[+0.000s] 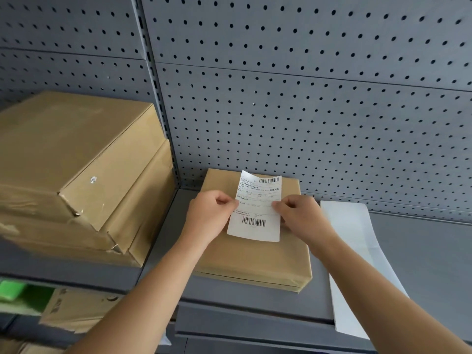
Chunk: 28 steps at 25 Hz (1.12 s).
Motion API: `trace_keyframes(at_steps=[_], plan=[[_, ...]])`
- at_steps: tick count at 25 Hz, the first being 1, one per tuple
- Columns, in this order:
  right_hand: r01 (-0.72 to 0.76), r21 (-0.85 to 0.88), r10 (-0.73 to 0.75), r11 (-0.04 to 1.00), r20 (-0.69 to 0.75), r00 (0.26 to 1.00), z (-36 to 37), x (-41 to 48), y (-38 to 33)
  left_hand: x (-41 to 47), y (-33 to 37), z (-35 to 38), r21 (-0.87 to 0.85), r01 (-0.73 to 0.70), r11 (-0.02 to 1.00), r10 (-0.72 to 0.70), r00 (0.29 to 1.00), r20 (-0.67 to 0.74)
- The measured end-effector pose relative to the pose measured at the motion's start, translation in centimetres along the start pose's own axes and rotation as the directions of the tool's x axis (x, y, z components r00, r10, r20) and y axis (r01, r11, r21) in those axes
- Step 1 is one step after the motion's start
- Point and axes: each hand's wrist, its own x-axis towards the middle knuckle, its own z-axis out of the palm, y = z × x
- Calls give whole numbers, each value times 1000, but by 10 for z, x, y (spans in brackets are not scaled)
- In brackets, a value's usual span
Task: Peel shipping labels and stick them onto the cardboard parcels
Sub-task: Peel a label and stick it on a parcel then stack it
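A white shipping label (256,210) with two barcodes hangs just above a flat brown cardboard parcel (252,259) on the grey shelf. My left hand (212,213) pinches the label's left edge and my right hand (301,215) pinches its right edge, both about halfway up. The label's top left corner curls a little. Whether its lower end touches the parcel, I cannot tell.
A stack of larger brown parcels (76,175) fills the shelf's left side. A long white strip of label paper (357,251) lies to the right of the flat parcel and overhangs the shelf edge (255,325). A grey pegboard wall (306,98) stands behind. More boxes (74,310) sit below left.
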Motion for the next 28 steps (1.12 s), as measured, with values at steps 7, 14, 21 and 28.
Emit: trace_keyframes(at_steps=[7,14,21,28], plan=[[33,-227,-34,973,1,999,4,8,4,6,-4,1,268,-18,963,10,1000,29],[49,-361,-57,931,-11,998,11,7,7,5,-1,3,441,-65,895,60,998,26],[41,-386,-68,921,-57,996,12,7,7,8,-12,6,451,-140,882,169,985,-25],[116,-412,-166,904,-89,982,15,9,17,10,-26,7,513,-428,744,442,891,103]])
